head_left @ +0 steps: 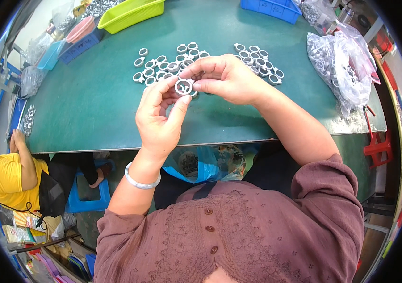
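Observation:
Between the fingertips of both hands is a small grey metal ring (182, 87), raised above the green table (92, 108). My left hand (158, 111) pinches it from the left, thumb below and fingers behind. From the right, my right hand (222, 80) grips its edge between thumb and bent fingers. Just beyond my hands lies a loose cluster of similar grey rings (162, 66), partly hidden by my fingers. A second group of rings (257, 59) lies to the right, past my right hand.
A yellow-green basket (130, 16) and a blue crate (272, 9) stand at the far edge. Clear plastic bags of parts (342, 66) sit at right. At left, a person in yellow (10, 177) is near a blue stool (87, 193). A blue bag (194, 165) hangs below the near edge.

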`<state>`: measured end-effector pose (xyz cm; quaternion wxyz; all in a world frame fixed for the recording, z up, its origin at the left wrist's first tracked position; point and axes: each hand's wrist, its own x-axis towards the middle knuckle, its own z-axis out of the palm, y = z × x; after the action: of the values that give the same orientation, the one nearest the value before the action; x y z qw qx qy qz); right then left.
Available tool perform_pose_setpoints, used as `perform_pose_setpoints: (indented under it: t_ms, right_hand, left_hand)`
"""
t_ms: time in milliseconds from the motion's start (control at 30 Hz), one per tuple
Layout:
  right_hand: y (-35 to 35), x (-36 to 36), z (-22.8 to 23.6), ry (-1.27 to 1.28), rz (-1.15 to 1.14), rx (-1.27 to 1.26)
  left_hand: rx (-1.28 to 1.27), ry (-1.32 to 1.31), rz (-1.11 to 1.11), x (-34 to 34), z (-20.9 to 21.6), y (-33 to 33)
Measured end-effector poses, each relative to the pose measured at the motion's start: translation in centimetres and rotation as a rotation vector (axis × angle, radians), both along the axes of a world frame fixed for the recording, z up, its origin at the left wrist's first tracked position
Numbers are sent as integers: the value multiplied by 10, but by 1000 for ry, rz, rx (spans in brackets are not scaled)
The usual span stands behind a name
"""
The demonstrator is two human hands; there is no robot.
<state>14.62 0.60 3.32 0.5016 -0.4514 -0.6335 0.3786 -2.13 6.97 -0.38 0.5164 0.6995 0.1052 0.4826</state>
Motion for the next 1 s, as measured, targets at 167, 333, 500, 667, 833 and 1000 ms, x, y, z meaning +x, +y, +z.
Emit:
perform_pose_setpoints:
  t_ms: [167,333,500,667,833,1000]
  right_hand:
    - [0,0,-1,-28,-13,26]
    - [1,0,-1,-27,-9,12]
    - [2,-2,-4,42,-23,34]
    - [4,3,-12,-932,-248,438]
    - [5,-5,-18,-1114,-321,387]
    - [3,-6,-10,-1069,-294,494]
  left_hand:
    - [-40,-10,-45,-1,0,0]
    - [-104,7,-78,-3,-1,0]
    - [-210,7,-122,-7,2,0]
    - [-756,-192,-254,-7,10,5]
    - [-800,-175,-294,-14,6,13]
    - [-774,28,-161,-12,5,13]
